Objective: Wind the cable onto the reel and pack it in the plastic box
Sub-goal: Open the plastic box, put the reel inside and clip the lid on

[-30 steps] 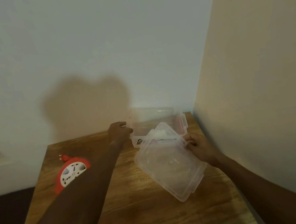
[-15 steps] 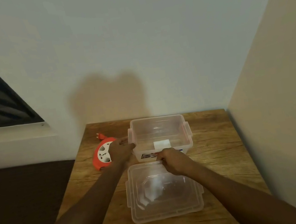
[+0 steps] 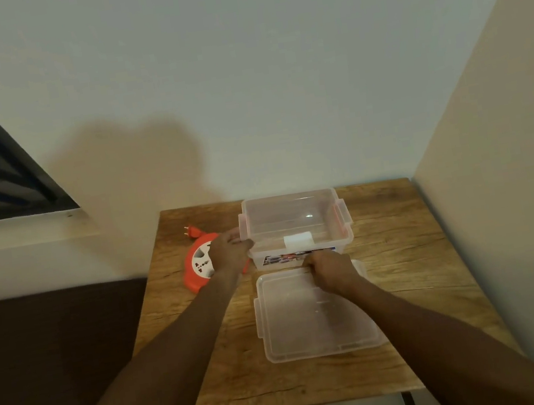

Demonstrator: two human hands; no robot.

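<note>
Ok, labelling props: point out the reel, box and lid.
reel (image 3: pixel 198 264), head view, white socket face.
box (image 3: pixel 293 224), head view, clear inside floor.
lid (image 3: pixel 298 329), head view, flat middle panel.

The table (image 3: pixel 404 251) is showing a matt wood-grain top with darker streaks. The far plastic box (image 3: pixel 296 222) and the near lid (image 3: pixel 298 329) are looking like clear, smooth plastic, the box catching a small glint, and the reel (image 3: pixel 198 264) at left is showing smooth orange and white plastic.
</note>
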